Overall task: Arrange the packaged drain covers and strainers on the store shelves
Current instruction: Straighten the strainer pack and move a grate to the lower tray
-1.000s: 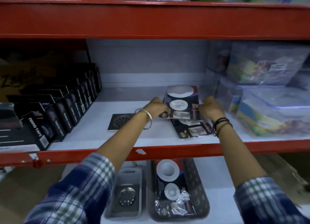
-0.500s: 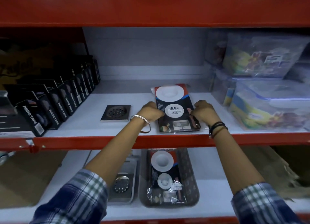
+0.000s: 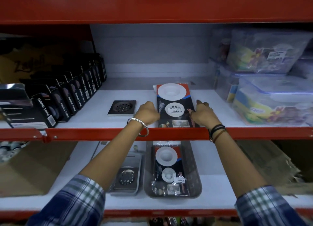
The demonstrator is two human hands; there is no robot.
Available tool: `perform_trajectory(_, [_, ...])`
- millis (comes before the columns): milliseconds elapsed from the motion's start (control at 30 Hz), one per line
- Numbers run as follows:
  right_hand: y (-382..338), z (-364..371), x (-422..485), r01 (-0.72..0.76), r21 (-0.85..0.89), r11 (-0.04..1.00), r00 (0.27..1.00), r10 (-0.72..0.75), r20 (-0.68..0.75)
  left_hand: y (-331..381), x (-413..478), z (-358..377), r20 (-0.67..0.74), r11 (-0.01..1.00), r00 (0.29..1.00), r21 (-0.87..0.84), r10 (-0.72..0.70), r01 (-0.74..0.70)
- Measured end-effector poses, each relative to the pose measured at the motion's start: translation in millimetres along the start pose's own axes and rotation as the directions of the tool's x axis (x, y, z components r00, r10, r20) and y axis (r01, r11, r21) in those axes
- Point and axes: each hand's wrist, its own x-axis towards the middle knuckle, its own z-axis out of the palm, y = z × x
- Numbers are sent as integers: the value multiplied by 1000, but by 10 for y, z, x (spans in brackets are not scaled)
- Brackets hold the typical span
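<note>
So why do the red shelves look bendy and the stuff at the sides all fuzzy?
Head view: the wide lens bows the red shelf beam; the plastic boxes at the right edge look soft and smeared; the strainer pack in the middle is sharpest; the left corner behind the tape boxes is dark.

Centre frame: left hand (image 3: pixel 147 113) and right hand (image 3: pixel 203 113) pressed either side of a strainer pack (image 3: pixel 173 105) lying flat on the white shelf (image 3: pixel 220 114) | square drain cover (image 3: pixel 122 107) just left | nano tape boxes (image 3: pixel 67 93) far left

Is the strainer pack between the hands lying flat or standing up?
Flat: the strainer pack lies face-up on the shelf, both hands at its sides.
</note>
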Motion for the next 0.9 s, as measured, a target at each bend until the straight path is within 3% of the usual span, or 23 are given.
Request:
perform_trajectory(100, [-111,-8,-101,77,-10,997,985,-78,-154,-91,-134,-153,-152,993,981,5,117,-117])
perform_trajectory(200, [-371,0,-200,329,74,941,921,-303,-243,-358,-212,-386,-319,968,914,116,250,-224])
perform_trajectory(300, [-734,117,-264,463,154,873,885,-446,-133,-775,-298,-597,-419,921,830,285,368,-264])
perform_trajectory(400, [-1071,353,-230,554,117,824,826,-561,44,-1208,-340,-711,-412,907,831,348,374,-236])
perform_trajectory(533, [-1410,672,-90,562,58,825,796,-558,232,-1602,-366,-761,-412,876,824,442,389,-193])
perform_trajectory(767, [-1737,1038,296,475,-91,875,777,-369,509,-1939,-216,-851,-431,836,804,530,410,-142])
perform_trajectory(900, [-1798,1086,452,450,-56,891,764,-352,540,-1949,-173,-819,-481,826,768,554,424,-109])
